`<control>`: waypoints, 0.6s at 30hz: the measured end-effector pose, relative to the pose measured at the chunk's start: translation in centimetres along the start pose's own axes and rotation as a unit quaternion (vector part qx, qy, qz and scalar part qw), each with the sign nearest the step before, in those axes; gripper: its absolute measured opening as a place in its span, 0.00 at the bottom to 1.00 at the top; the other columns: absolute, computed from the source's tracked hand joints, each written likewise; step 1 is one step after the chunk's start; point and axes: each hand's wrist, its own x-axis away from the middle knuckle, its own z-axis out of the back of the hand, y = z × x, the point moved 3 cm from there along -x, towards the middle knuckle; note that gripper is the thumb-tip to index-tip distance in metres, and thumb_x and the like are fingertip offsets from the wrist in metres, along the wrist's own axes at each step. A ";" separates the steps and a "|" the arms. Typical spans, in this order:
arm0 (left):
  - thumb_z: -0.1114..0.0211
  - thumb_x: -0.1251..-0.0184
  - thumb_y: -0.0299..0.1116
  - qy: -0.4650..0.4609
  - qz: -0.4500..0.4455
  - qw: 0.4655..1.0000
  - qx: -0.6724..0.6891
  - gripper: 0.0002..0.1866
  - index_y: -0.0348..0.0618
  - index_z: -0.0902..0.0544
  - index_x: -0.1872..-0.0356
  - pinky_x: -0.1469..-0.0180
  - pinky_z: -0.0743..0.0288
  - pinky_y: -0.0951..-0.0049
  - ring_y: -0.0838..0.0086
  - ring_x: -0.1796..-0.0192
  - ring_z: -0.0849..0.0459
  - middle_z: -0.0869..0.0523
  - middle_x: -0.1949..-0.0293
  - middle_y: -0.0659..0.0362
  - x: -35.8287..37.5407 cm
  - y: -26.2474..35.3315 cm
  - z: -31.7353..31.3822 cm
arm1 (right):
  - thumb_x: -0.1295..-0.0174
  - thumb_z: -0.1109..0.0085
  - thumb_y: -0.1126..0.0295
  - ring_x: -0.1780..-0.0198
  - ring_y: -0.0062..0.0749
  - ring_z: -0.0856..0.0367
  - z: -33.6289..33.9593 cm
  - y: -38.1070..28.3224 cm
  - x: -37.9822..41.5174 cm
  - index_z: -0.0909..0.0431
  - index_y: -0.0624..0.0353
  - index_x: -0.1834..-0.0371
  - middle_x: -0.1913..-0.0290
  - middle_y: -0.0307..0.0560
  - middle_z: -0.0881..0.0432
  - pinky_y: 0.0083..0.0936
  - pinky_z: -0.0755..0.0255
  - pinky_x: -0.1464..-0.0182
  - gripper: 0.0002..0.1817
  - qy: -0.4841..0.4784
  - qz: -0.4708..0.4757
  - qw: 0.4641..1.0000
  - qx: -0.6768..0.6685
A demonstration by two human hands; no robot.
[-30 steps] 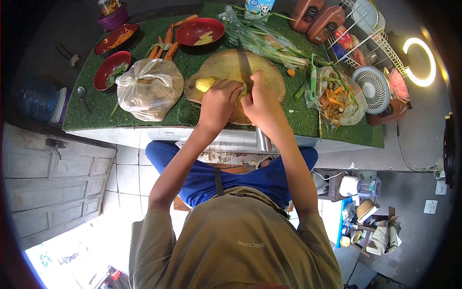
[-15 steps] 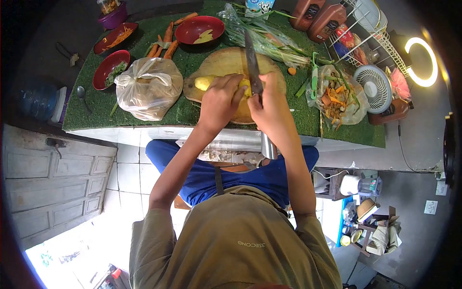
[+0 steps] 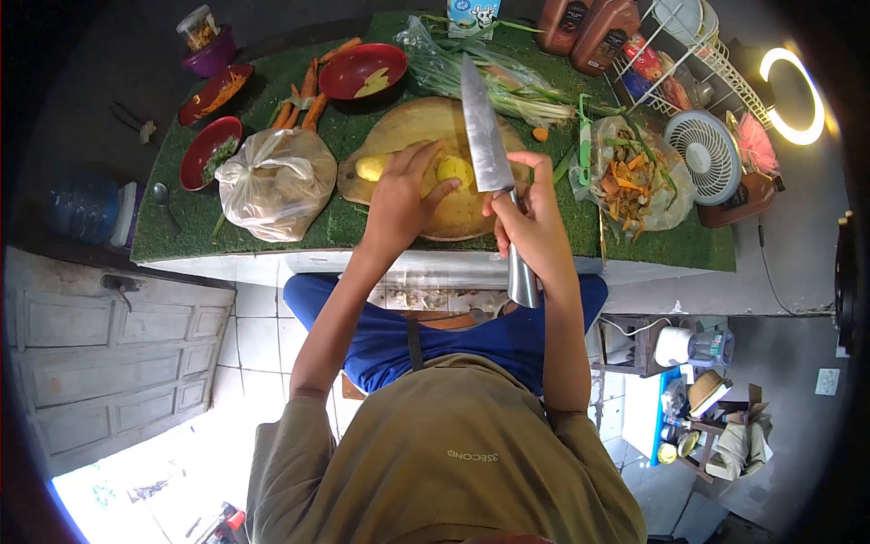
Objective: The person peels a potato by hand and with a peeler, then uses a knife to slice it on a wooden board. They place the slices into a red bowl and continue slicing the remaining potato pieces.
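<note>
On the round wooden cutting board (image 3: 412, 122), a peeled yellow potato (image 3: 453, 170) with a cut face sits under the fingers and thumb of my left hand (image 3: 405, 201), which is closed around it. Another yellow potato (image 3: 370, 169) lies at the board's left, partly behind the same hand. My right hand (image 3: 536, 227) grips a large kitchen knife (image 3: 487, 136) by its metal handle. The broad blade points away from me, raised over the right half of the board and apart from the potato. My right index finger is extended.
A red bowl (image 3: 337, 74) with yellow slices stands behind the board, beside carrots (image 3: 308, 86). Tied plastic bag (image 3: 276, 186) sits left; spring onions (image 3: 535, 100) lie behind right. A bag of peelings (image 3: 634, 186), green peeler (image 3: 584, 150) and fan (image 3: 702, 159) are at right.
The knife has come off the potato and moved slightly right, its blade turned to show its broad side. My left hand stays at the potato. The whole view has shifted a little.
</note>
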 end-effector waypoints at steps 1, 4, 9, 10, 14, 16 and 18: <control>0.31 0.31 0.38 0.014 0.014 1.000 0.016 0.21 0.35 0.19 0.42 0.41 0.24 0.61 0.58 0.47 0.18 0.14 0.46 0.50 -0.2 0.3 0.4 | 0.32 0.46 0.77 0.86 0.21 0.28 -0.2 0.2 -0.1 0.44 0.58 0.36 0.70 0.48 0.21 0.22 0.36 0.85 0.25 -0.011 -0.002 0.999 -0.042; 0.43 0.19 0.43 0.013 0.300 0.865 0.402 0.20 0.36 0.19 0.42 0.40 0.25 0.62 0.67 0.48 0.18 0.15 0.44 0.53 0.2 1.2 1.3 | 0.30 0.48 0.77 0.86 0.20 0.29 -0.3 1.2 -0.8 0.44 0.55 0.36 0.68 0.50 0.21 0.20 0.36 0.87 0.23 -0.050 -0.011 0.987 -0.153; 0.51 0.15 0.45 -0.142 0.391 0.626 0.659 0.21 0.38 0.20 0.42 0.52 0.25 0.73 0.74 0.57 0.21 0.15 0.52 0.58 -0.8 2.3 -0.1 | 0.27 0.48 0.74 0.86 0.22 0.28 -0.9 2.6 -2.4 0.42 0.55 0.39 0.66 0.54 0.19 0.19 0.36 0.87 0.18 -0.151 -0.023 0.949 -0.277; 0.51 0.15 0.44 -0.128 0.386 0.644 0.648 0.20 0.37 0.20 0.43 0.54 0.26 0.73 0.74 0.58 0.21 0.15 0.53 0.57 -1.1 2.3 -0.1 | 0.27 0.48 0.74 0.86 0.22 0.28 -1.1 2.5 -2.6 0.42 0.55 0.40 0.65 0.54 0.19 0.19 0.36 0.87 0.18 -0.162 -0.027 0.944 -0.287; 0.47 0.16 0.40 -0.083 0.392 0.657 0.638 0.17 0.35 0.21 0.46 0.59 0.28 0.73 0.75 0.61 0.22 0.16 0.55 0.57 -2.1 2.5 -0.4 | 0.31 0.45 0.74 0.85 0.23 0.28 -1.1 1.9 -3.5 0.40 0.59 0.43 0.67 0.53 0.18 0.21 0.35 0.86 0.17 -0.133 -0.029 0.961 -0.241; 0.47 0.17 0.38 -0.095 0.379 0.639 0.662 0.16 0.35 0.20 0.45 0.58 0.27 0.74 0.76 0.60 0.22 0.16 0.55 0.59 -2.0 1.4 -0.9 | 0.31 0.45 0.74 0.85 0.22 0.28 -1.0 1.6 -3.7 0.38 0.59 0.45 0.67 0.52 0.18 0.20 0.35 0.85 0.16 -0.112 -0.032 0.964 -0.240; 0.45 0.17 0.37 -0.021 0.443 0.633 0.634 0.15 0.36 0.19 0.45 0.58 0.27 0.75 0.78 0.60 0.23 0.16 0.56 0.59 -1.8 0.5 -1.3 | 0.30 0.47 0.74 0.84 0.20 0.29 -0.7 1.9 -4.1 0.38 0.58 0.45 0.65 0.53 0.17 0.18 0.36 0.85 0.14 -0.102 -0.013 0.962 -0.252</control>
